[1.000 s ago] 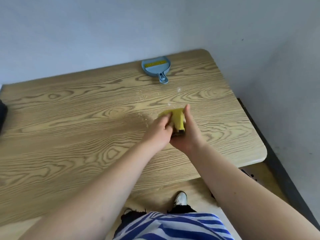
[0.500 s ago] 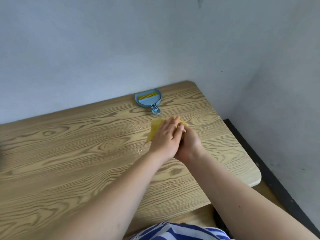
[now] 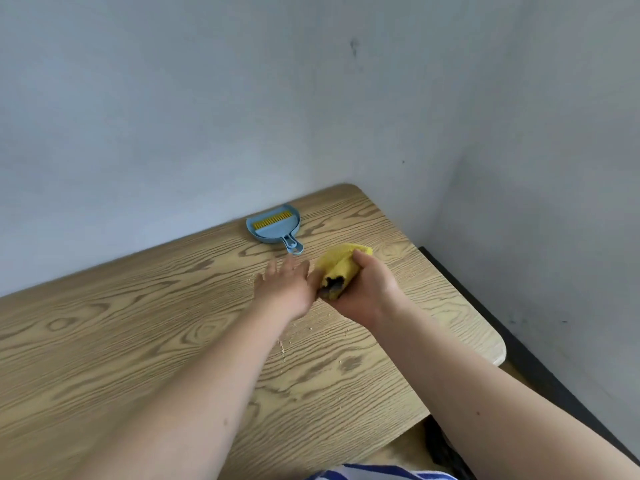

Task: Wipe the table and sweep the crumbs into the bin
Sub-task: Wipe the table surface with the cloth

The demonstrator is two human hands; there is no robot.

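A rolled yellow cloth (image 3: 341, 266) with a dark inner side sits in my right hand (image 3: 370, 289), which is shut around it above the wooden table (image 3: 138, 341). My left hand (image 3: 285, 285) is stretched out flat just left of the cloth, fingers apart, holding nothing and pointing toward the back. A small blue dustpan with a yellow-bristled brush (image 3: 275, 227) lies at the table's far edge by the wall. Pale crumbs (image 3: 282, 349) are scattered on the wood under and near my left forearm. No bin is in view.
Grey walls meet in a corner behind the table's rounded far right corner (image 3: 346, 188). A dark skirting strip (image 3: 519, 348) runs along the floor on the right. The table's right edge (image 3: 498, 344) ends close to my right forearm.
My left hand has come off the cloth and reached forward and left, fingers spread. My right hand now holds the rolled cloth alone. The camera has tilted up toward the wall.
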